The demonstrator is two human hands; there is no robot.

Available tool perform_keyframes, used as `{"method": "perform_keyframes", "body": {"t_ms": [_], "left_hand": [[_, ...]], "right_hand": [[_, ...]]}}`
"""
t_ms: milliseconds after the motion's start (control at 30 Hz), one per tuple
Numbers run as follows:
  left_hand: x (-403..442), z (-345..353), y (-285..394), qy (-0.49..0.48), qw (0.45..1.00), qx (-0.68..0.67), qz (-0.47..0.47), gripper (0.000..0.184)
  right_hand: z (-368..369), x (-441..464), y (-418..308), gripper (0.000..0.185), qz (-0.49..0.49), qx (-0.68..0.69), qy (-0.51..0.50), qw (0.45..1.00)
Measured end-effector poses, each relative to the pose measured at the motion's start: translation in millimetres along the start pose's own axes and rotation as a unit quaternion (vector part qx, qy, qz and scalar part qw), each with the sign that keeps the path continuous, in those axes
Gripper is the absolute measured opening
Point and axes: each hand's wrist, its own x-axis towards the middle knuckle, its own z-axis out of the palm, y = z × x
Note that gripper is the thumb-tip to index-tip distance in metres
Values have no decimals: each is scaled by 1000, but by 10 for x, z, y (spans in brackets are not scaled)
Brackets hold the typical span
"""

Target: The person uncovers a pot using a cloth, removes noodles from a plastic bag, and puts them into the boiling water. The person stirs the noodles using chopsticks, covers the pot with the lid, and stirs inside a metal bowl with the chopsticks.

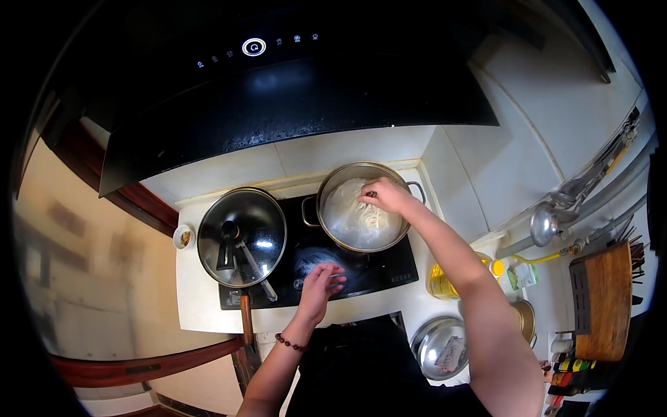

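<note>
My right hand [385, 195] is over a large steel pot [321, 208] on the hob, its fingers closed in a pinch. A small dark end shows between the fingers, but I cannot make out what it belongs to. Pale, noodle-like strands [372, 221] lie below the hand in whitish, cloudy contents [340, 215]. Lower and to the left, my left hand [323, 286] hovers above the front of the black hob [368, 266]. Its fingers are loosely curled and apart, with nothing visible in them.
At left, a wok with a dark glass lid [215, 208] has a wooden handle [246, 316] jutting forward. A small bowl [183, 238] stands beside it. To the right are a yellow oil bottle [439, 281], a steel lid [427, 333], hanging ladles [544, 226] and a cutting board [608, 299].
</note>
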Motion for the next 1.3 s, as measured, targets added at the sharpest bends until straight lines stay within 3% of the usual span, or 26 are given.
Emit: {"method": "perform_keyframes", "body": {"t_ms": [133,200,233,267,367,467,500,733,933,1000,1133,1200,1300], "left_hand": [[-11,9,21,-5,1000,-7,-2,19],[-8,-5,6,-5,1000,-7,-4,19],[-2,-5,6,-6,1000,-7,-4,19],[3,3,8,-8,1000,-6,-5,19],[-8,48,21,-6,1000,-2,-8,22],[-31,98,44,-10,1000,7,-17,22],[-28,116,42,-17,1000,13,-22,22],[-83,227,-89,-100,988,72,-91,18],[-304,359,-267,-178,966,133,-129,22],[-345,359,-465,-211,954,144,-155,24],[-478,445,-967,-281,917,191,-209,24],[-600,595,-1205,-311,894,230,-225,23],[-774,832,-1595,-358,859,295,-217,21]], "right_hand": [[-280,-130,-130,27,2,6,115,993],[-485,-252,-366,28,177,81,152,969],[-526,-308,-417,28,142,81,217,962],[-514,-351,-390,28,144,80,218,962],[-448,-509,-387,30,171,204,322,908],[-373,-646,-495,30,123,133,408,895],[-408,-747,-641,31,200,235,373,875],[-147,-1148,-839,33,228,266,484,802],[326,-2132,-1597,35,243,412,647,595],[516,-2671,-1950,37,258,395,700,536],[638,-3867,-2752,42,355,221,754,507],[729,-4462,-3108,42,406,111,739,526],[839,-5020,-3560,41,445,31,743,499]]}}
